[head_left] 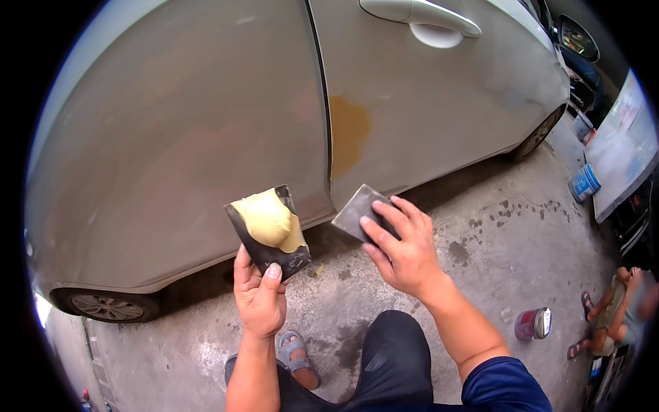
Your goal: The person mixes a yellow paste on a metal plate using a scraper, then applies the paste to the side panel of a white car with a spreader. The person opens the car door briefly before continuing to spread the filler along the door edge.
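Note:
My left hand (262,296) is closed on the lower edge of a dark, flat rectangular plate (255,248), thumb on top. A thick mound of pale yellow filler paste (268,220) lies on that plate. In my right hand (406,248) is a grey flat spreader (355,211), with the fingers laid along its face. Both tools are held apart, in front of a car's dull grey-beige side. A mustard-brown patch (349,134) marks the car door (425,96) beside the vertical panel gap, above and between my hands.
A white door handle (422,15) is at the top. Wheels (113,307) show low at the left and at far right. A dark red can (533,324) stands on the concrete floor (480,268). At right are a blue bucket (584,182), a pale panel (628,147) and another person (614,312).

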